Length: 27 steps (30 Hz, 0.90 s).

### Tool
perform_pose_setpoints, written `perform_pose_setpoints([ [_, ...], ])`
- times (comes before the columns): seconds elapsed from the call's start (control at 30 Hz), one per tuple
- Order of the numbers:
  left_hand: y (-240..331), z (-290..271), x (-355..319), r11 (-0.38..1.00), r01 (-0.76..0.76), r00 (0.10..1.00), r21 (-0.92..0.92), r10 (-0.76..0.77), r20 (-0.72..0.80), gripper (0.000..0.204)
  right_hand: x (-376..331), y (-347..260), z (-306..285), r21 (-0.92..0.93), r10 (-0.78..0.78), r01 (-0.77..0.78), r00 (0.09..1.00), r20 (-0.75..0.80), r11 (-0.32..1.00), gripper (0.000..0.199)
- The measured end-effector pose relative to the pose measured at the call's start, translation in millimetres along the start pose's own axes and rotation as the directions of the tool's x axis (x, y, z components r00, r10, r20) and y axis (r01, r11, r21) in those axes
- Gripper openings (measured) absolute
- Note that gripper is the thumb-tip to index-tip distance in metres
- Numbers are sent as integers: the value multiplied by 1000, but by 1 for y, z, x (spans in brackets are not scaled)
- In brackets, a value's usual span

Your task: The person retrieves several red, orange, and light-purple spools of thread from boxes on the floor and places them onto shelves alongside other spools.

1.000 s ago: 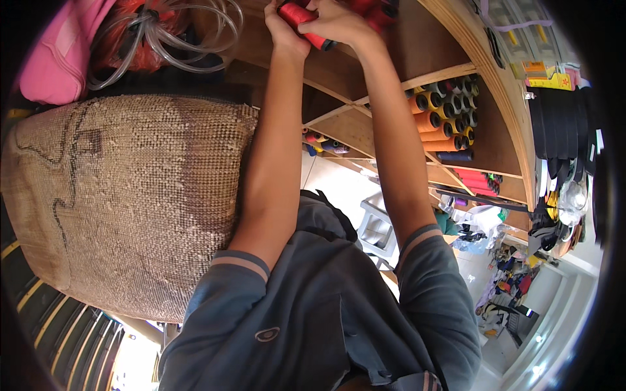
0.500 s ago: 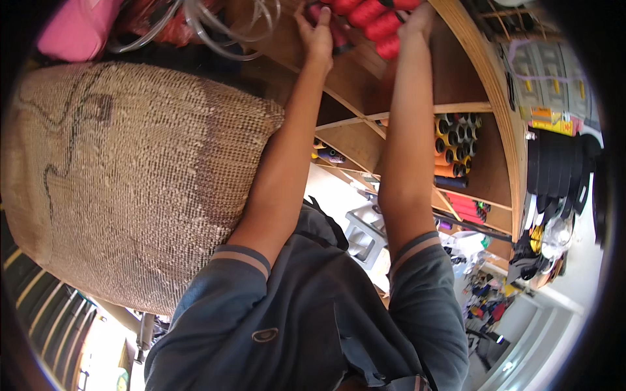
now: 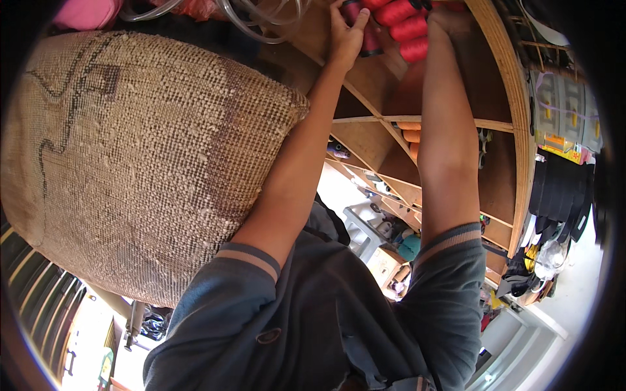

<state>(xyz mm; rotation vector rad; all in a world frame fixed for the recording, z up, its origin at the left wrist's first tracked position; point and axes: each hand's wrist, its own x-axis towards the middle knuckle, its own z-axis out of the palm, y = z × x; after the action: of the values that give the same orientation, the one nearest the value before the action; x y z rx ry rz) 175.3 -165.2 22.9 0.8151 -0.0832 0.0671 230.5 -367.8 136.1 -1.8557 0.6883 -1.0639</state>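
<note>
At the top of the view, both my arms reach up into a wooden shelf compartment. My left hand (image 3: pixel 347 40) is closed around a dark red thread spool (image 3: pixel 371 42), the thumb lying across it. Just right of it is a stack of bright red thread spools (image 3: pixel 409 29) lying on their sides. My right hand (image 3: pixel 448 21) is at the right side of this stack, against or close to the spools. Its fingers are mostly hidden and dim, so their grip does not show.
The wooden shelf (image 3: pixel 505 78) has several compartments, one with orange spools (image 3: pixel 411 133). A large woven sack (image 3: pixel 150 143) bulges beside my left arm. Clear tubing (image 3: pixel 244 29) hangs at the top. Black rolls (image 3: pixel 561 189) and clear drawers (image 3: pixel 567 107) stand at the right.
The view has shifted, so the shelf and my arms appear further right. My left hand stays on the dark red spool, and my right hand stays by the bright red stack.
</note>
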Motion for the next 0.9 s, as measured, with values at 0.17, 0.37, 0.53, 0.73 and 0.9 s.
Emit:
perform_pose_setpoints([
  [0.17,12,5,-7,979,154,987,-136,-145,73,42,-8,6,-1,-42,-24,25,1000,3,999,46],
  [0.37,4,8,-5,984,135,989,-116,-128,71,45,-11,-1,0,-64,-48,49,999,21,997,46],
  [0.53,3,5,-2,999,-8,1000,48,9,-6,45,-16,-10,5,-75,-61,64,997,45,995,46],
  [0.73,6,6,-4,989,105,994,-105,-101,41,45,-19,-12,4,-88,-74,79,995,65,993,46],
  [0.9,3,7,-2,986,98,995,-136,-92,48,45,-19,-15,4,-96,-90,97,993,76,991,46],
])
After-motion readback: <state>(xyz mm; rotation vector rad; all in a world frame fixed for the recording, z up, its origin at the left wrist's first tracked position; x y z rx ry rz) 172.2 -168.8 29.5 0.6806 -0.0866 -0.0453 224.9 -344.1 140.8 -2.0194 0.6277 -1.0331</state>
